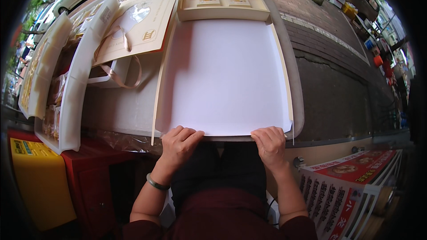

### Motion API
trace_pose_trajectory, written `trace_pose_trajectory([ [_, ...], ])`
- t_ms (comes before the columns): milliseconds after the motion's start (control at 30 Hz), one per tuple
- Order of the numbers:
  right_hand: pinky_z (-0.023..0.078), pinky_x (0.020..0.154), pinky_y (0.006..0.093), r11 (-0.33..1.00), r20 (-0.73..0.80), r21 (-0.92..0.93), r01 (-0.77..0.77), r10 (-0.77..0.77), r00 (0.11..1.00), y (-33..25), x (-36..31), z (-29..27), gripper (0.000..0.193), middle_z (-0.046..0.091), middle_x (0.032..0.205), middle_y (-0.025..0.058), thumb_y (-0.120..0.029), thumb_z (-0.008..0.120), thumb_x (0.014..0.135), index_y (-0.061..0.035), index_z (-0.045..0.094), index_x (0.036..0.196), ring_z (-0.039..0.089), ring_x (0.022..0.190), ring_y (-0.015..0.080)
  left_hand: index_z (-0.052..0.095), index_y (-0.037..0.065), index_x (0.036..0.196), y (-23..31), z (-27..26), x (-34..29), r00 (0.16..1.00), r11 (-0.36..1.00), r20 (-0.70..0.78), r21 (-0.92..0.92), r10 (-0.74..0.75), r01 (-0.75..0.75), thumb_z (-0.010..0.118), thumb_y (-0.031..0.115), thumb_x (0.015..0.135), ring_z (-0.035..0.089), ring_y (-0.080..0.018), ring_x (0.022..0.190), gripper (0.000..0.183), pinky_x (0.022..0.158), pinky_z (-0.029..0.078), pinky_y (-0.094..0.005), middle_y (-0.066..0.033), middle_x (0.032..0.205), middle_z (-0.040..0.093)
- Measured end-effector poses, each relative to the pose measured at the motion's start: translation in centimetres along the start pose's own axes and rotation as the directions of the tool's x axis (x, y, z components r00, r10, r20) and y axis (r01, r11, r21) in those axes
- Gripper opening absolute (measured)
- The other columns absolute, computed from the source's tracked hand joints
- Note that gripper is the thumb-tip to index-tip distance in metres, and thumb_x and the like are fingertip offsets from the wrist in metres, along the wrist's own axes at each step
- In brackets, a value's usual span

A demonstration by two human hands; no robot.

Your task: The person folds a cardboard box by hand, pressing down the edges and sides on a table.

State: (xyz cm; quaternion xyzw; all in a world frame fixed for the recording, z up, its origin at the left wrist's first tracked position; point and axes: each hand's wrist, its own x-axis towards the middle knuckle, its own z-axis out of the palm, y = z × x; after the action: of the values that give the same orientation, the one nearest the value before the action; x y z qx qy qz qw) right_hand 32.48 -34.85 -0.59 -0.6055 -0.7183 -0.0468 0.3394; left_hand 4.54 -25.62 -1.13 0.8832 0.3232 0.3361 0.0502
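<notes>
A large shallow cardboard box (227,75) with a white inside and cream outer walls lies on the grey table in front of me. Its left and right walls stand up. My left hand (180,144) is closed on the near edge by the left corner, fingertips over the rim and a greenish bangle on the wrist. Toward the right corner, my right hand (270,146) grips the same edge. Both thumbs are mostly hidden. Beyond the box's far end sits a cream tray (224,14) with several small patterned square packs (208,0) in it.
To the left lie a cream gift bag (138,24) with ribbon handles and white plastic crates (73,89) of wrapped goods. A yellow box (40,182) and a red cabinet (95,195) stand low at left. A printed red-and-white sign (342,186) leans at lower right. Cars are parked beyond the pavement.
</notes>
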Motion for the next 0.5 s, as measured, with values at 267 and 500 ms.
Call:
trace_pose_trajectory([
  [267, 0.043, 0.065, 0.0385, 0.990, 0.071, 0.082, -0.118, 0.112, 0.991, 1.6, 1.4, 0.5, 0.015, 0.063, 0.079, 0.0023, -0.014, 0.080, 0.084, -0.0115, 0.064, 0.084, 0.060, 0.070, 0.0247, 0.069, 0.014, 0.085, -0.1, 0.1, 1.9, 0.997, 0.997, 0.032, 0.035, -0.063, 0.062, 0.079, 0.016, 0.081, 0.057, -0.0182, 0.064, 0.011, 0.054, 0.045, -0.0323, -0.0006, 0.074, 0.055],
  [500, 0.042, 0.071, 0.0383, 0.989, 0.034, 0.030, -0.144, 0.143, 0.989, 1.6, 1.3, 1.2, 0.015, 0.061, 0.080, 0.0012, -0.016, 0.080, 0.084, -0.0132, 0.066, 0.082, 0.059, 0.076, 0.0247, 0.058, 0.012, 0.074, -1.2, 1.2, 2.6, 0.993, 0.993, 0.050, 0.058, -0.102, 0.099, 0.079, 0.024, 0.085, 0.057, -0.0204, 0.066, 0.027, 0.055, 0.045, -0.0350, -0.0030, 0.070, 0.054],
])
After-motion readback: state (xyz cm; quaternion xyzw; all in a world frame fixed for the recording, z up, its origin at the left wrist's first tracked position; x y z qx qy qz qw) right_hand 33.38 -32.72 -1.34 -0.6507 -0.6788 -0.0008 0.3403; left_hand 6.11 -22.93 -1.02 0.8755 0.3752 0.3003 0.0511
